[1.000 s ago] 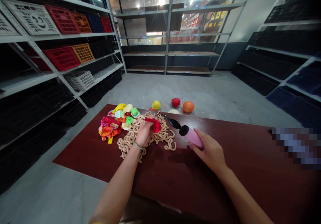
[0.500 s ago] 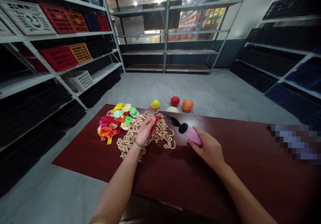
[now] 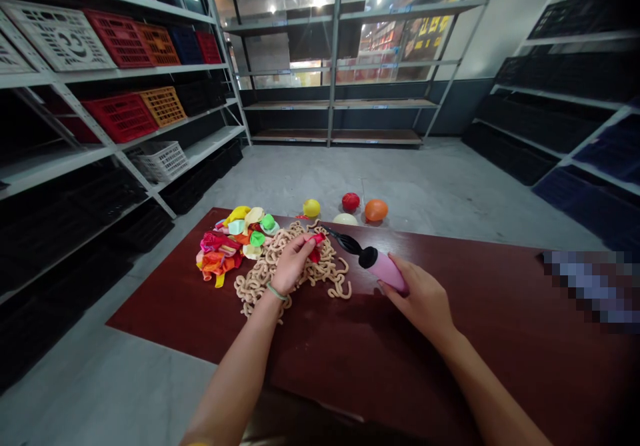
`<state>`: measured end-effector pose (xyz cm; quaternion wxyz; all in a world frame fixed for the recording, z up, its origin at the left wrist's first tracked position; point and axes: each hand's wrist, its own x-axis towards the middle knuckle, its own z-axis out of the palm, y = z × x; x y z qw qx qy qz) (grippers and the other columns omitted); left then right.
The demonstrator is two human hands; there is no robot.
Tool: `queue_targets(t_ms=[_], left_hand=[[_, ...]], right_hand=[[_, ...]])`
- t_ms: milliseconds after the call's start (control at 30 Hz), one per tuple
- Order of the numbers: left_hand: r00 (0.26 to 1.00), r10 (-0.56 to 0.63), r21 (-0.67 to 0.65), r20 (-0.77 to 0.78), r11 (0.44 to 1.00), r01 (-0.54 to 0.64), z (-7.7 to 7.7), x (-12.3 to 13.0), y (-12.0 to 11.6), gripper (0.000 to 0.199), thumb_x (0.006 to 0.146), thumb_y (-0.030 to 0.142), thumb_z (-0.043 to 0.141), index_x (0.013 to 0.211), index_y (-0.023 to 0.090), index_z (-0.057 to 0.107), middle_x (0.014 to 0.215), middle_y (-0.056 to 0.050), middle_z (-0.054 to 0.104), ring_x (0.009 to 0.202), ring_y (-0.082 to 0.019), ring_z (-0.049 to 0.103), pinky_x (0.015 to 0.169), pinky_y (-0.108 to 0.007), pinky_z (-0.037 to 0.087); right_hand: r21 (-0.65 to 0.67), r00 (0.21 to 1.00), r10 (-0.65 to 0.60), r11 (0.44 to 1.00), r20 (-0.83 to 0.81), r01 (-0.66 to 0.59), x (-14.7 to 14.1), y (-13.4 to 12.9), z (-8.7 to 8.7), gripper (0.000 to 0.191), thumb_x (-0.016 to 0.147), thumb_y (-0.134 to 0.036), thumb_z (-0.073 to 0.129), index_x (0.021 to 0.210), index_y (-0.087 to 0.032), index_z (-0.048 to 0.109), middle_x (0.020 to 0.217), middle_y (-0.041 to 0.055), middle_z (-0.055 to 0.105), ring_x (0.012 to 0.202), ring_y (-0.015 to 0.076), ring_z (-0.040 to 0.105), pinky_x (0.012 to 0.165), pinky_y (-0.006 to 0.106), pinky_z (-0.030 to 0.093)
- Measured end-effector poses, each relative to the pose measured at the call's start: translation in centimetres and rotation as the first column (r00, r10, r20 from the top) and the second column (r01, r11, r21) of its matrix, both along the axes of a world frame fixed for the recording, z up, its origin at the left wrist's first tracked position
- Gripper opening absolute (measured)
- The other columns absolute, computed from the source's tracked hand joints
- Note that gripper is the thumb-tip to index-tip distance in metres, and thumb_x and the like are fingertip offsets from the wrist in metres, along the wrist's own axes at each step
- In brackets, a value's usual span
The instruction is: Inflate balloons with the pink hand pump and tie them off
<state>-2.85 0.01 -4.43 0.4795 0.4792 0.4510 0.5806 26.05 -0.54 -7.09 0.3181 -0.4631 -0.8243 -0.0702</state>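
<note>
Between the fingertips of my left hand (image 3: 293,265) is a limp red balloon (image 3: 316,254), held above a heap of beige curled strings (image 3: 263,276). My right hand (image 3: 425,296) is wrapped round a pink hand balloon pump (image 3: 387,271) with a black collar and a black nozzle end. The pump's thin tip points left toward the red balloon; the two look close but I cannot tell if they touch. Left of the heap lies a pile of flat balloons (image 3: 220,259) in several colours.
Inflated balloons, yellow (image 3: 311,208), red (image 3: 351,201) and orange (image 3: 376,211), sit on the floor beyond the far edge of the dark red table (image 3: 480,299). A blurred-out object (image 3: 590,286) lies at the right. Shelves with crates (image 3: 123,116) stand on the left.
The red balloon has shifted in my left fingers, with more of it showing and its upper end raised beside the pump tip. My right hand keeps its hold on the pump.
</note>
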Motion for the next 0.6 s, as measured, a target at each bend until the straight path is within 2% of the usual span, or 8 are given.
queue_targets(t_ms=[167, 333, 433, 600], left_hand=[[0.999, -0.011, -0.03, -0.033, 1.0, 0.01, -0.2, -0.2, 0.0, 0.034, 0.085, 0.05, 0.062, 0.079, 0.016, 0.06, 0.066, 0.001, 0.057, 0.059, -0.009, 0.049, 0.056, -0.019, 0.038], [0.997, 0.017, -0.044, -0.08, 0.999, -0.02, -0.1, -0.2, 0.1, 0.035, 0.084, 0.049, 0.063, 0.1, 0.018, 0.067, 0.06, 0.003, 0.053, 0.054, -0.009, 0.045, 0.051, -0.019, 0.035], [0.986, 0.058, 0.029, -0.157, 0.998, -0.055, 0.2, -0.3, 0.1, 0.032, 0.083, 0.044, 0.064, 0.099, 0.018, 0.07, 0.068, 0.001, 0.059, 0.06, -0.011, 0.05, 0.058, -0.021, 0.041], [0.942, 0.112, 0.138, -0.316, 0.988, -0.071, 0.5, -0.5, 0.0, 0.024, 0.085, 0.037, 0.063, 0.095, 0.019, 0.074, 0.09, -0.004, 0.071, 0.085, -0.018, 0.062, 0.082, -0.028, 0.047]], right_hand=[[0.04, 1.0, 0.003, 0.999, 0.031, -0.005, 0.7, 0.1, 0.4, 0.057, 0.089, -0.038, 0.059, 0.141, -0.023, 0.043, 0.116, 0.0079, 0.066, 0.098, 0.0245, 0.064, 0.084, 0.037, 0.051], [0.086, 0.996, 0.013, 0.996, 0.093, -0.021, 1.7, 0.3, 1.0, 0.057, 0.089, -0.037, 0.059, 0.142, -0.024, 0.043, 0.119, 0.0086, 0.066, 0.1, 0.025, 0.064, 0.087, 0.038, 0.049], [0.091, 0.995, 0.022, 0.995, 0.101, -0.032, 2.1, 0.4, 1.2, 0.056, 0.09, -0.035, 0.058, 0.143, -0.026, 0.043, 0.122, 0.0081, 0.065, 0.103, 0.0252, 0.064, 0.089, 0.038, 0.048], [0.102, 0.992, 0.038, 0.993, 0.118, -0.05, 2.9, 0.7, 1.4, 0.055, 0.089, -0.033, 0.059, 0.142, -0.028, 0.044, 0.125, 0.0065, 0.064, 0.105, 0.0251, 0.062, 0.092, 0.039, 0.046]])
